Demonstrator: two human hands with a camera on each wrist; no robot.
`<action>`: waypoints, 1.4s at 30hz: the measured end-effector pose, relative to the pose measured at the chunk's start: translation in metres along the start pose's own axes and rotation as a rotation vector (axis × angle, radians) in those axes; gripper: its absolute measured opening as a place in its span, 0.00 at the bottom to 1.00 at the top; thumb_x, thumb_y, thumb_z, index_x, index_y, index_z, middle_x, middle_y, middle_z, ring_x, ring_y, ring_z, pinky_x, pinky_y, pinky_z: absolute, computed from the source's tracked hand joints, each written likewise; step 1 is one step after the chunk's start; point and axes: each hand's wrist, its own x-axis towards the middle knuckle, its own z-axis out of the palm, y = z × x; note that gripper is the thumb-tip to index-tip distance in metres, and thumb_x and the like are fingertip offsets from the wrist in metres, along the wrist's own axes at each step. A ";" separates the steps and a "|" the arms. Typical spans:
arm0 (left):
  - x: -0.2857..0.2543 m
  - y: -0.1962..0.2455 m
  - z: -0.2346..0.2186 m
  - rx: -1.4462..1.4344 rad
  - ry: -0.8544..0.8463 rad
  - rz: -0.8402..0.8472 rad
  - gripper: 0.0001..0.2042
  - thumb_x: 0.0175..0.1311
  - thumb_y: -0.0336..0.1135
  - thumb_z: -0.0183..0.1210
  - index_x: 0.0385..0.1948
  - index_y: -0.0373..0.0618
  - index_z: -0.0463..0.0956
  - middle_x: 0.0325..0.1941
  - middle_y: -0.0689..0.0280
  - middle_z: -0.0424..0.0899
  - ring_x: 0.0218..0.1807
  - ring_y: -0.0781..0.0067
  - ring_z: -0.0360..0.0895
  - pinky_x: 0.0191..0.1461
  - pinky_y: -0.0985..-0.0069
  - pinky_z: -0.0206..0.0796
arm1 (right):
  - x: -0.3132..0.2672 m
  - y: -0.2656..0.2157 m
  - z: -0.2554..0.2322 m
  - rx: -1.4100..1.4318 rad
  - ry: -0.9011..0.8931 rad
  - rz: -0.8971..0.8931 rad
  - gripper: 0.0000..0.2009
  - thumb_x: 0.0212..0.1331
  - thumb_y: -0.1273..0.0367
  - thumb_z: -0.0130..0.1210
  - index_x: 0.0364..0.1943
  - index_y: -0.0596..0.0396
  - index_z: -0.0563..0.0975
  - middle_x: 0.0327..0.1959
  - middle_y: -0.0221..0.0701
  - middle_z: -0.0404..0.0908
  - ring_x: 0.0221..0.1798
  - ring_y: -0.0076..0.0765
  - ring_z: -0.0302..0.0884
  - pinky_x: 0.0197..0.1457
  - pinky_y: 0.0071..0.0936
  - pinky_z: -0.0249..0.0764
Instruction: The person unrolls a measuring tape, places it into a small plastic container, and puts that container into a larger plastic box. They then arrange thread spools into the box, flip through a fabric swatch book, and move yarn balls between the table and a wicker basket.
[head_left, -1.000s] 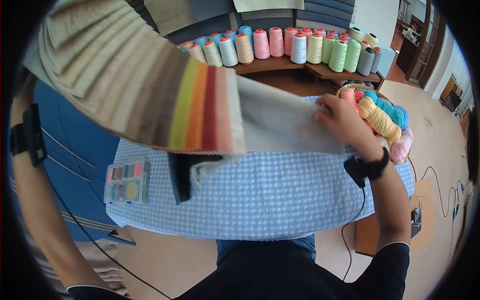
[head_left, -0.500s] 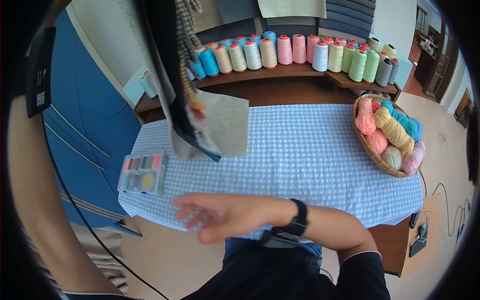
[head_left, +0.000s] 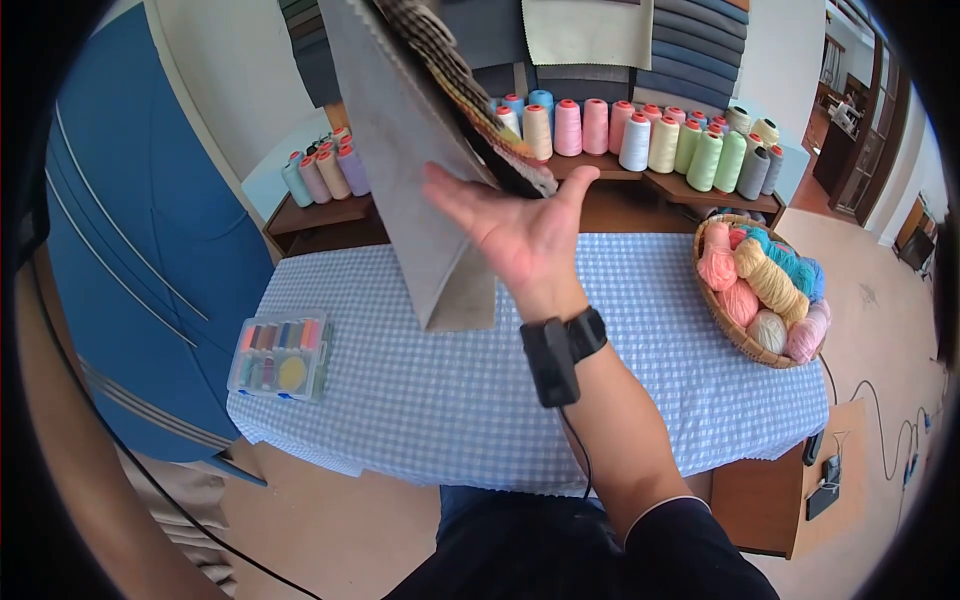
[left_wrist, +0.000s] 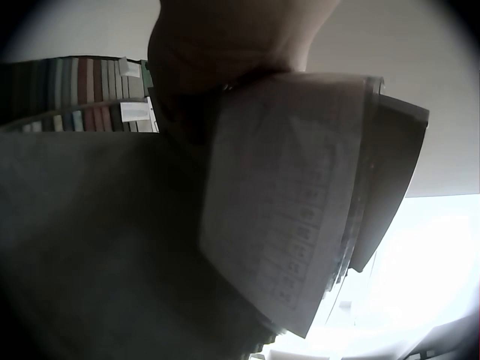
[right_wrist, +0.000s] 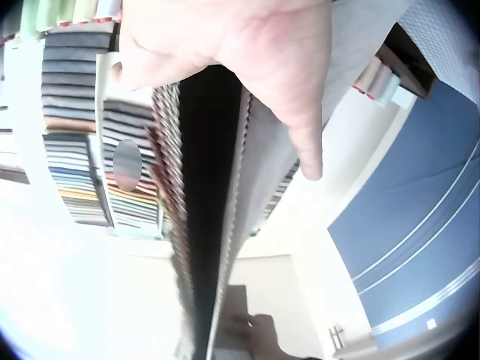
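A fabric swatch book hangs upright over the table, its grey outer sheet facing me and its zigzag-edged swatches bunched behind. High up, out of the head view, my left hand grips its top end beside a white printed label. The left hand also shows small at the bottom of the right wrist view. My right hand is at the book's lower swatch edges, palm up, with thumb and fingers spread. In the right wrist view the dark gap between swatches runs up against that palm.
Blue gingham cloth covers the table. A clear plastic box of thread stands at the left, a basket of yarn at the right. Thread cones line the wooden shelf behind. A blue ironing-board-like panel is at left.
The swatch book, first fanned across the table, has swung closed and been lifted upright. My right hand left the grey sheet, passed low near my body, then rose to the book's lower edges.
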 end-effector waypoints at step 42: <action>-0.321 -0.290 -0.059 0.070 0.408 -0.832 0.11 0.70 0.40 0.63 0.34 0.45 0.74 0.49 0.68 0.81 0.44 0.84 0.73 0.50 0.83 0.65 | -0.292 -0.050 0.041 -0.950 0.931 0.442 0.18 0.71 0.61 0.55 0.54 0.63 0.75 0.51 0.43 0.83 0.48 0.42 0.86 0.45 0.31 0.83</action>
